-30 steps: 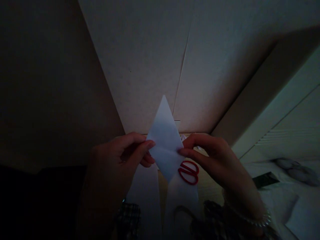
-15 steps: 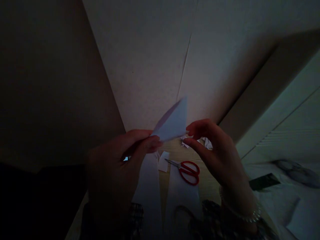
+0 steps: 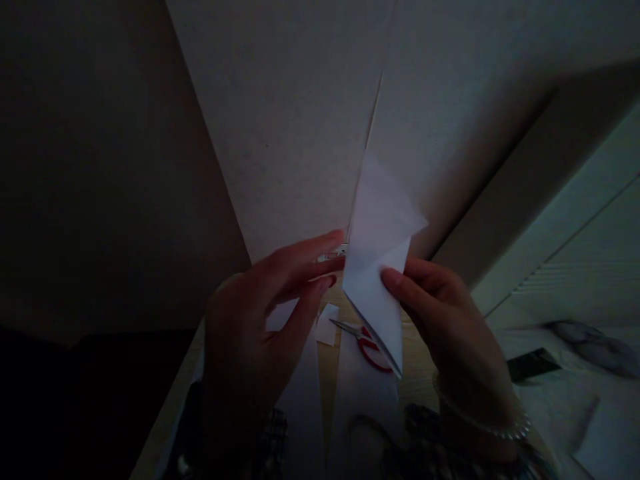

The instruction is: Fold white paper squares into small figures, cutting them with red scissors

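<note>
On the wooden counter [image 3: 328, 380], red-handled scissors [image 3: 357, 331], partly hidden, point left, their tip over a small white paper scrap [image 3: 327, 327] and their handles over the right one of two long white sheets [image 3: 363, 397] that lie side by side with a narrow gap between. Behind rises a pale wall [image 3: 280, 133] with a thin upright seam, meeting a dark panel [image 3: 110, 167] on the left. To the right, below a slanting pale panel [image 3: 565, 233], a dark flat rectangle [image 3: 533, 365] and a blurred grey thing [image 3: 593, 340] rest on a whitish surface [image 3: 545, 407].
</note>
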`<action>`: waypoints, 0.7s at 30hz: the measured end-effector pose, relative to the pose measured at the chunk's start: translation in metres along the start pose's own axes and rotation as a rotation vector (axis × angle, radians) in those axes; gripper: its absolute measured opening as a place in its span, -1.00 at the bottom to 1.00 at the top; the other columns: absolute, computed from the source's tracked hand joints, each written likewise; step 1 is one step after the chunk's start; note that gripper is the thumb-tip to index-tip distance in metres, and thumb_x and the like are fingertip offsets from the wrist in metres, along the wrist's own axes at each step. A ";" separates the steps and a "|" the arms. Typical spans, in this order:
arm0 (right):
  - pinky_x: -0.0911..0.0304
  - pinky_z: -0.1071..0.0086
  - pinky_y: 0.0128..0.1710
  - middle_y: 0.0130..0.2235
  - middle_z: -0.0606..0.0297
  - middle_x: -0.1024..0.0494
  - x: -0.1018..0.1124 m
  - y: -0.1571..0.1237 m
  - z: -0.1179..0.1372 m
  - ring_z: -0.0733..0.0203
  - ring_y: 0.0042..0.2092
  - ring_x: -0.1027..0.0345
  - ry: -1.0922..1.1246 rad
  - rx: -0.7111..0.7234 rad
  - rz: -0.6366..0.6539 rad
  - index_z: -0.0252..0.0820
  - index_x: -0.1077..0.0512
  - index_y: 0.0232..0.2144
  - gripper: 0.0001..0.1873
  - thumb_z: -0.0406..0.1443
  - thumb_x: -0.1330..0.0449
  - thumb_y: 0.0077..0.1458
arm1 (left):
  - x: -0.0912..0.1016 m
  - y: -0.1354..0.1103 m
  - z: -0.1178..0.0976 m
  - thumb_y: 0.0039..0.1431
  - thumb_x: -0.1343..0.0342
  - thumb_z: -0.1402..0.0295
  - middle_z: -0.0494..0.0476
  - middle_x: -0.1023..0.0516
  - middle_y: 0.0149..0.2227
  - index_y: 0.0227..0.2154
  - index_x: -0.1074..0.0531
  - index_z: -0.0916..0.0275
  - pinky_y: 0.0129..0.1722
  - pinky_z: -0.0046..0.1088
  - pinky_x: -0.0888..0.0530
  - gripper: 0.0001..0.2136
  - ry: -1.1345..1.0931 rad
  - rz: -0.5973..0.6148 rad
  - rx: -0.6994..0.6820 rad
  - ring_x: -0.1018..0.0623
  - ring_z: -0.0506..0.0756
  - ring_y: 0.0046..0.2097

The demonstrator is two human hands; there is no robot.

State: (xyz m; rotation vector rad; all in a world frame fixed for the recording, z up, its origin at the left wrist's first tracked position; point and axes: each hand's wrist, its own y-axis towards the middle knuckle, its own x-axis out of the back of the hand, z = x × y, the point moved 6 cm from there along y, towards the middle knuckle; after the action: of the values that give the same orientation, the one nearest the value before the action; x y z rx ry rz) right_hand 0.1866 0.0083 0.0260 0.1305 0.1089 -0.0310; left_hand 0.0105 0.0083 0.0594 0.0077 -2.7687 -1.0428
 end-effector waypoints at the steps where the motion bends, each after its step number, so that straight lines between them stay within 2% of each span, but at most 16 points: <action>1: -0.32 0.44 -0.49 -0.45 0.37 -0.67 0.001 0.000 0.001 0.23 -0.44 -0.50 -0.002 0.018 -0.027 -0.01 -0.67 -0.37 -0.88 -0.18 -0.33 0.15 | 0.000 0.000 0.006 0.25 -0.24 0.45 -0.16 -0.70 -0.01 -0.05 -0.57 0.00 -0.11 -0.60 -0.64 -0.74 -0.123 -0.034 0.104 -0.71 0.00 -0.11; 3: -0.30 0.46 -0.51 -0.47 0.39 -0.65 0.004 -0.002 0.004 0.25 -0.46 -0.46 -0.040 0.058 -0.074 0.03 -0.68 -0.39 -0.90 -0.21 -0.34 0.14 | -0.002 -0.001 0.016 0.20 -0.30 0.36 -0.09 -0.71 -0.04 -0.09 -0.57 0.04 -0.22 -0.59 -0.67 -0.78 -0.342 -0.095 0.246 -0.73 0.02 -0.19; 5: -0.31 0.46 -0.51 -0.47 0.41 -0.65 0.005 -0.003 0.006 0.26 -0.46 -0.46 -0.091 0.102 -0.087 0.05 -0.68 -0.41 -0.92 -0.24 -0.36 0.11 | -0.012 -0.001 0.021 0.13 -0.36 0.34 -0.01 -0.75 -0.14 -0.16 -0.60 0.10 -0.28 -0.59 -0.67 -0.79 -0.469 0.014 0.337 -0.74 0.06 -0.21; 8: -0.33 0.46 -0.46 -0.45 0.42 -0.66 0.003 -0.004 0.012 0.25 -0.44 -0.47 -0.164 0.156 -0.053 0.02 -0.67 -0.42 -0.91 -0.27 -0.36 0.10 | -0.018 0.000 0.024 0.02 -0.40 0.48 -0.07 -0.76 -0.34 -0.27 -0.64 0.08 -0.33 -0.69 -0.62 -0.79 -0.542 0.090 0.394 -0.74 0.03 -0.26; 11: -0.33 0.48 -0.43 -0.45 0.44 -0.65 0.000 -0.005 0.017 0.27 -0.41 -0.48 -0.224 0.200 -0.025 -0.01 -0.65 -0.42 -0.91 -0.28 -0.35 0.13 | -0.017 0.001 0.023 -0.03 -0.37 0.59 -0.18 -0.71 -0.48 -0.44 -0.64 0.07 -0.39 -0.75 -0.59 -0.78 -0.466 0.077 0.424 -0.71 -0.04 -0.39; 14: -0.33 0.52 -0.40 -0.45 0.48 -0.64 0.001 -0.007 0.024 0.31 -0.38 -0.49 -0.249 0.283 -0.068 -0.02 -0.60 -0.40 -0.91 -0.30 -0.33 0.15 | -0.016 0.001 0.023 -0.01 -0.32 0.59 -0.19 -0.67 -0.55 -0.54 -0.61 0.10 -0.44 -0.75 -0.57 -0.80 -0.365 0.066 0.468 -0.67 -0.06 -0.47; 17: -0.34 0.54 -0.34 -0.42 0.52 -0.62 0.003 -0.010 0.028 0.34 -0.35 -0.49 -0.256 0.354 -0.120 -0.02 -0.57 -0.37 -0.91 -0.33 -0.31 0.17 | -0.015 0.001 0.024 -0.04 -0.33 0.56 -0.21 -0.65 -0.57 -0.57 -0.60 0.10 -0.47 -0.77 -0.53 -0.82 -0.315 0.053 0.492 -0.65 -0.08 -0.50; 21: -0.25 0.52 -0.44 -0.52 0.50 -0.50 0.006 -0.010 0.028 0.36 -0.43 -0.39 -0.345 0.372 -0.198 -0.08 -0.51 -0.48 -0.80 -0.30 -0.27 0.21 | -0.019 -0.001 0.030 -0.02 -0.32 0.53 -0.16 -0.68 -0.52 -0.50 -0.63 0.11 -0.44 -0.75 -0.54 -0.86 -0.244 0.173 0.511 -0.66 -0.06 -0.45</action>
State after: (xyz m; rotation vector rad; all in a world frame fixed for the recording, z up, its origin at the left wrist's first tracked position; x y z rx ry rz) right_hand 0.1951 -0.0051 0.0516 0.4829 -0.2311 -0.2708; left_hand 0.0240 0.0285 0.0339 -0.3017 -3.1038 -0.2926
